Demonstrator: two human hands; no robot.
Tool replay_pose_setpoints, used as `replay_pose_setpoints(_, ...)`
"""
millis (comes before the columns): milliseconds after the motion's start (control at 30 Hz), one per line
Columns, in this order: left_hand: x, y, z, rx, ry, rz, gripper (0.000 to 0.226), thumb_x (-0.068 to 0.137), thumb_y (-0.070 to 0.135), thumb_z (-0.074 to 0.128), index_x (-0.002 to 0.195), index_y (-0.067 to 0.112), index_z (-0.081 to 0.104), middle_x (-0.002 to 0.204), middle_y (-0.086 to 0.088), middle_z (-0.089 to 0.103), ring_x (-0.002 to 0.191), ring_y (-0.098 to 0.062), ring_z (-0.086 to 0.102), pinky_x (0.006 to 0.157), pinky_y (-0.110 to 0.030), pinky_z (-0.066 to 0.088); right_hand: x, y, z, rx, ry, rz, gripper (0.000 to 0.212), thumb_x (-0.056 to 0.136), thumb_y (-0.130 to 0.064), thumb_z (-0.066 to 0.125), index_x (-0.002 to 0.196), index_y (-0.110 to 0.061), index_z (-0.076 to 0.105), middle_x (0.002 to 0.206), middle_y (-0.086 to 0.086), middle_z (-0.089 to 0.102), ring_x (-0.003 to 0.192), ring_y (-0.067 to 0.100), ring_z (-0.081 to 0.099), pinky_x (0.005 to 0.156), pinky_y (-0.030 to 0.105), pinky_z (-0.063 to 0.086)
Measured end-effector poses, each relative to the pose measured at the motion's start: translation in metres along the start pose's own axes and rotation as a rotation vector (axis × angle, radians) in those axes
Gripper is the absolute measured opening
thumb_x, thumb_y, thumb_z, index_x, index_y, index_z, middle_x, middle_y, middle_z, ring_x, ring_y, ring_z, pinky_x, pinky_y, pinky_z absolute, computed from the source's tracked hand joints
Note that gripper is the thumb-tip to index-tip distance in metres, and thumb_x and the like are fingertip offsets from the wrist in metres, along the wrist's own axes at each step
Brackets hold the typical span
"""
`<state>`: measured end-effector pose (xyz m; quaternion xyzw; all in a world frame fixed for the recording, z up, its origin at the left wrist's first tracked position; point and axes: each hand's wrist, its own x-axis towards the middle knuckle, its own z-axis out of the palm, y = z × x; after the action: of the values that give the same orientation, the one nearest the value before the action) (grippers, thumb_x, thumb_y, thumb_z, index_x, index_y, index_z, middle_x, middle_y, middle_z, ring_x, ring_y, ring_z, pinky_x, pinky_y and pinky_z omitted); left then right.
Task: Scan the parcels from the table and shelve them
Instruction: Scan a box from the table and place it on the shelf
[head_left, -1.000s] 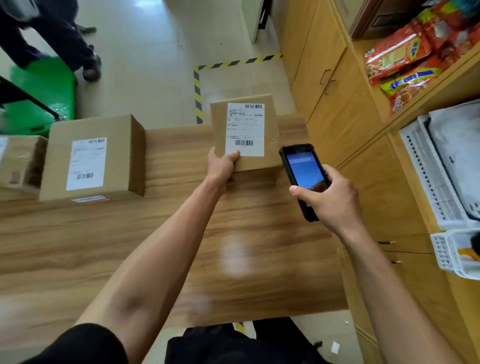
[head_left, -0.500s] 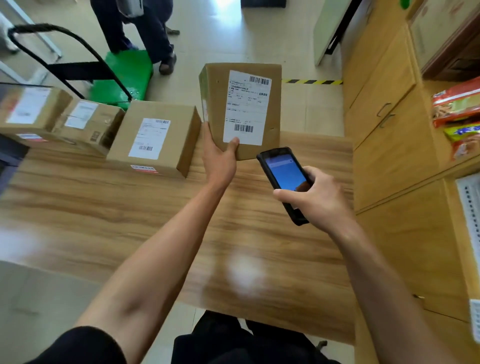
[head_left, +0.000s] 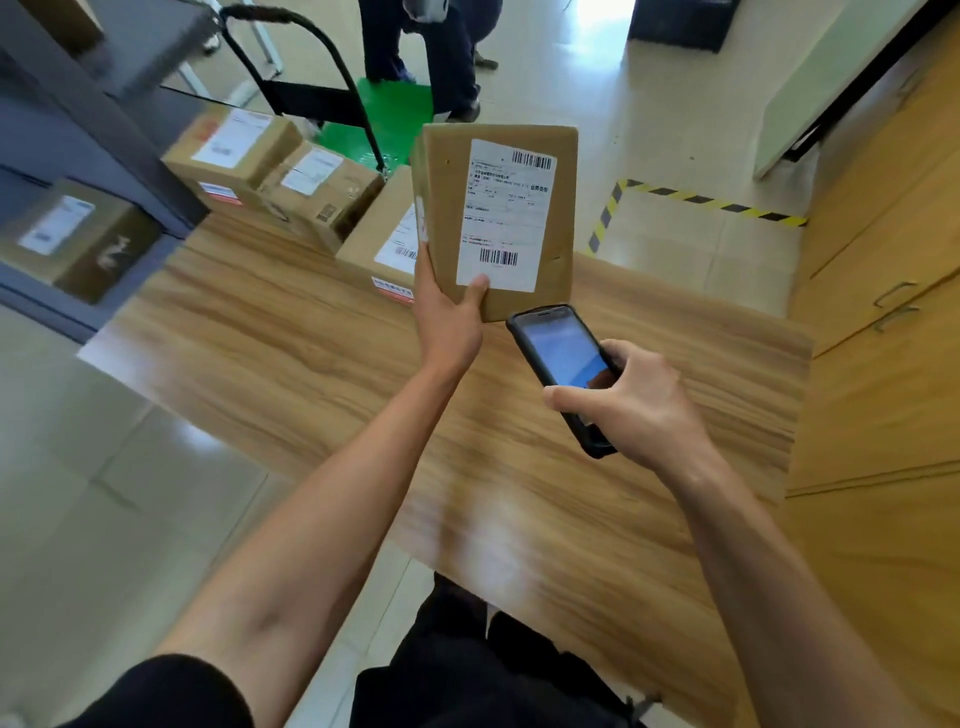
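Left hand (head_left: 448, 317) grips cardboard parcel (head_left: 496, 218) by its bottom corner, held upright above wooden table (head_left: 291, 353), label facing camera; right hand (head_left: 631, 402) grips handheld scanner (head_left: 563, 371) just below it; risk: one-corner hold, parcel may tip or slip, scanner may miss the barcode

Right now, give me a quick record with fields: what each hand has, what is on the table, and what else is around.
left hand: grips the lower edge of the parcel, held upright with its label facing the camera
right hand: holds the handheld scanner, screen lit, just below the parcel
table: three more labelled boxes at its far edge
shelf: to the left, one box on it
floor: green trolley, another person's legs beside it
cabinets: wooden, to the right
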<state>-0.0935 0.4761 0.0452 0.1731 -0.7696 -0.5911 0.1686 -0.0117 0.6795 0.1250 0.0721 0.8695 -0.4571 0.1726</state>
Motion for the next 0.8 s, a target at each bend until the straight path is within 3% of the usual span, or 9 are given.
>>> replay_pose_setpoints(100,-0.001,-0.003,-0.022,-0.003,0.057,-0.002,0.070,0.091,0.014,0.073,0.153,0.020,0.041,0.139,0.002,0.063,0.128,-0.012,0.059,0.111,-0.041,0.048,0.000,-0.009,0.013,-0.013,-0.049,-0.032,0.042,0.068,-0.042,0.090,0.095,-0.020,0.067,0.081,0.003,0.069,0.066,0.016,0.062,0.057,0.029,0.045)
replay_pose_setpoints(267,0.002,-0.014,-0.063,-0.021,0.147,-0.046,0.069,0.090,0.014,0.074,0.152,0.017,0.044,0.136,0.001,0.065,0.126,-0.014,0.061,0.110,-0.043,0.048,-0.001,-0.031,0.038,-0.047,-0.103,-0.086,0.040,0.070,-0.041,0.090,0.094,-0.019,0.067,0.079,0.002,0.067,0.073,0.022,0.065,0.062,0.033,0.046)
replay_pose_setpoints(367,0.006,-0.021,-0.092,-0.043,0.192,-0.075,0.069,0.091,0.014,0.074,0.153,0.017,0.044,0.138,0.001,0.065,0.127,-0.014,0.061,0.111,-0.043,0.048,-0.002,-0.047,0.058,-0.075,-0.119,-0.126,0.038,0.071,-0.043,0.089,0.091,-0.021,0.064,0.075,-0.004,0.061,0.069,0.016,0.060,0.058,0.029,0.041)
replay_pose_setpoints(433,0.009,-0.027,-0.116,-0.065,0.228,-0.096,0.064,0.091,0.015,0.074,0.150,0.017,0.047,0.134,0.002,0.066,0.123,-0.012,0.063,0.109,-0.040,0.050,-0.004,-0.058,0.075,-0.084,-0.134,-0.152,0.040,0.071,-0.044,0.088,0.088,-0.018,0.063,0.073,-0.004,0.059,0.064,0.013,0.055,0.056,0.027,0.038)
replay_pose_setpoints(567,0.008,-0.040,-0.173,-0.074,0.323,-0.135,0.061,0.092,0.017,0.075,0.147,0.022,0.051,0.125,0.012,0.070,0.112,0.003,0.064,0.098,-0.018,0.052,-0.011,-0.084,0.117,-0.091,-0.185,-0.196,0.044,0.070,-0.047,0.087,0.092,-0.017,0.062,0.071,-0.004,0.057,0.053,0.003,0.048,0.045,0.014,0.035)
replay_pose_setpoints(700,0.003,-0.056,-0.243,-0.062,0.403,-0.169,0.059,0.093,0.017,0.075,0.146,0.018,0.051,0.130,0.004,0.069,0.119,-0.012,0.064,0.107,-0.036,0.051,-0.025,-0.114,0.167,-0.109,-0.244,-0.272,0.042,0.072,-0.045,0.088,0.091,-0.017,0.062,0.070,-0.002,0.057,0.051,0.001,0.047,0.045,0.011,0.037)
replay_pose_setpoints(800,-0.006,-0.071,-0.298,-0.074,0.471,-0.217,0.058,0.092,0.019,0.076,0.145,0.020,0.052,0.129,0.007,0.068,0.118,-0.010,0.063,0.109,-0.036,0.049,-0.039,-0.138,0.206,-0.155,-0.283,-0.331,0.042,0.073,-0.047,0.087,0.090,-0.018,0.063,0.068,-0.002,0.057,0.052,0.004,0.048,0.047,0.015,0.036)
